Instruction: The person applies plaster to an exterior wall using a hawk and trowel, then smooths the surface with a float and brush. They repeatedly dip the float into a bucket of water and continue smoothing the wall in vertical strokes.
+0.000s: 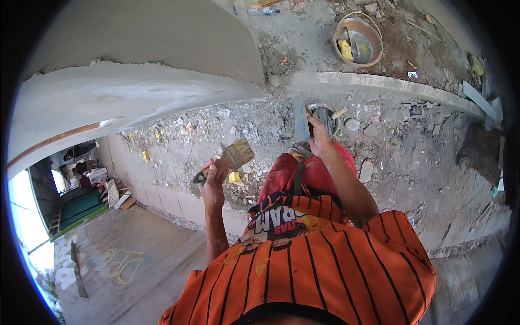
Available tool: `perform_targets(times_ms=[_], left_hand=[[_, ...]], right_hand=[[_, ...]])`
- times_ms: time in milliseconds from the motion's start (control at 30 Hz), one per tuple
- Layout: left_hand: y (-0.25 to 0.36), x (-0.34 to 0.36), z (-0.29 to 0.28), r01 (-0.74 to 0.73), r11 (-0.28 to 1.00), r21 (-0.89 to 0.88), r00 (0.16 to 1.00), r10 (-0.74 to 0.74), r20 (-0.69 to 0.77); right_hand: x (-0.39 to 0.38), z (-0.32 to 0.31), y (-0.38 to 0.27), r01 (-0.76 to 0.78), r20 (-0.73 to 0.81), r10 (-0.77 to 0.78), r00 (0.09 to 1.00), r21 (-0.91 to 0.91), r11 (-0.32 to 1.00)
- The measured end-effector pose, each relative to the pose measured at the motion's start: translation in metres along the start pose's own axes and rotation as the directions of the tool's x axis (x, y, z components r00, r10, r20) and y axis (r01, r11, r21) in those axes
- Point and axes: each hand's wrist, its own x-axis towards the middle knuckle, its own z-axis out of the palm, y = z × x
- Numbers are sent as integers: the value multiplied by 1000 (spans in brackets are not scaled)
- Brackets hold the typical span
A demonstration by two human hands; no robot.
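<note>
My left hand grips a flat paintbrush with a wooden handle, a green handle end and pale bristles pointing up to the right. It is held out in front of a grey plastered wall. My right hand reaches down toward a small dark bucket by my feet, next to a grey-blue board. Whether it grasps anything I cannot tell. My orange striped shirt and red trousers fill the lower middle.
A round brown tub with yellow and grey items sits on the rubble-strewn ground at the top. A concrete ledge runs across. A plastic bottle lies further up. Far below at left is a paved floor with chalk marks.
</note>
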Motion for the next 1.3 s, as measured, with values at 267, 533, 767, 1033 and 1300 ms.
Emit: perform_targets(times_ms=[267,533,767,1033,1300], left_hand=[[-38,40,14,-225,919,325,970,178,168],[-35,23,33,-188,981,57,893,147,425],[-59,26,-2,-315,941,125,815,201,543],[-48,61,-38,-347,921,179,857,234,459],[-48,56,-8,-257,962,89,924,217,316]], right_hand=[[-6,-22,17,71,-8,-71,997,24,997],[-10,-13,67,46,-178,-45,983,-1,999],[-9,-3,108,92,-220,-87,972,10,996],[-38,44,102,168,-88,-174,981,-73,983],[-38,90,72,56,84,-60,995,47,997]])
